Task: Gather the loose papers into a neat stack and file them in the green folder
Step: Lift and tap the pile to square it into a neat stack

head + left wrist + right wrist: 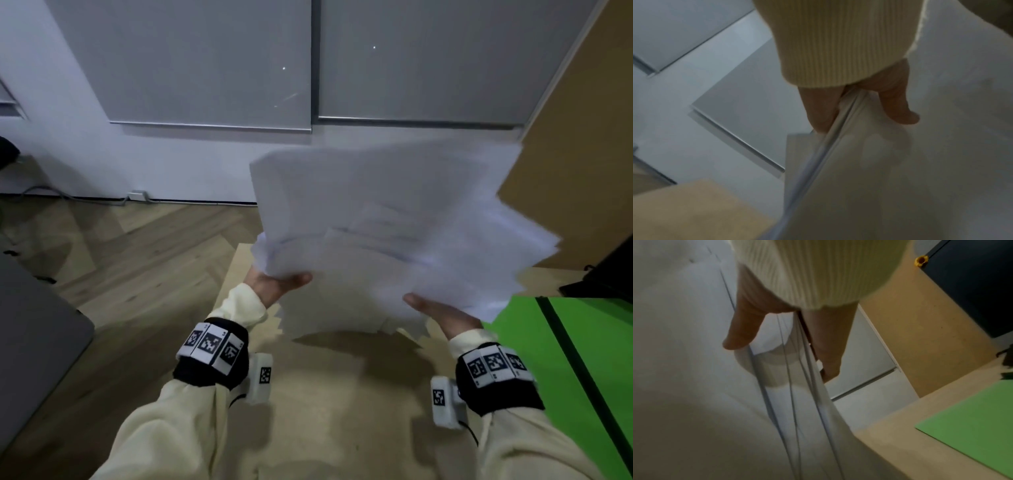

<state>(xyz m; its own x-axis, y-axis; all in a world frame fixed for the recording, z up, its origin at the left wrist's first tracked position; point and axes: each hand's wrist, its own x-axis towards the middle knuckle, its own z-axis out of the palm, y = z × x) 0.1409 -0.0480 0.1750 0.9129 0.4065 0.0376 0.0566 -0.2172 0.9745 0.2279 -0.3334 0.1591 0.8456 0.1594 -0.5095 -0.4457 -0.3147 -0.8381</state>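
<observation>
papers (394, 219): a fanned, uneven bundle held up in the air above the counter (325, 394), over to the left of the folder (565, 359). Edges don't line up at all, corners poke out on every side, and the picture is blurry there.

left hand (277, 284): thumb on the near face, fingers behind, pinching the bundle's lower left corner.

right hand (442, 315): same deal on the lower right edge, thumb in front, fingers wrapped behind the sheets.

folder: green, lying flat on the counter, closed as far as I can tell, with a dark strip running across it. Not touching the papers.

slip risk: both pinches sit low on the edges, so I'd guess a loose inner sheet could slide out and drop to the floor left of the folder.

squaring risk: tapping the bundle on the counter while it's this splayed might bend the sticking-out corners.

filing risk: the folder needs opening, and letting go with one hand could let the fan flop over.
</observation>
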